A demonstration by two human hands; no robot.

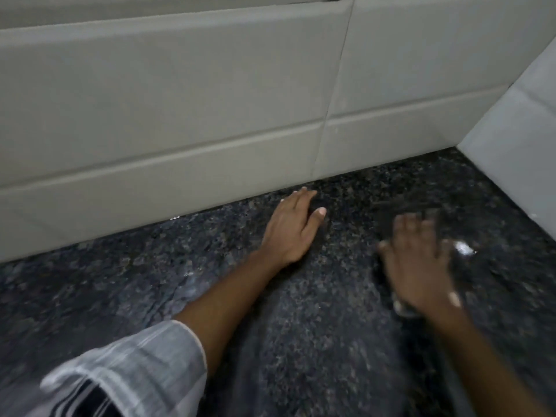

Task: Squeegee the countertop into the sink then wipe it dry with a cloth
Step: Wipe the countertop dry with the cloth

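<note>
fingers [415, 227] spread on dark cloth [388, 218], countertop [316, 341]

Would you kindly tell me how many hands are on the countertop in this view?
2. The left hand lies flat on the granite countertop near the tiled wall; the right hand, blurred, is nearer the corner, possibly pressing something unclear.

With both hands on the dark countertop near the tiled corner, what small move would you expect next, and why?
Probably a sweep of the right hand back across the countertop. It is motion-blurred and seems to press something dark, too blurred to name. The left hand lies flat, bracing near the wall.
</note>
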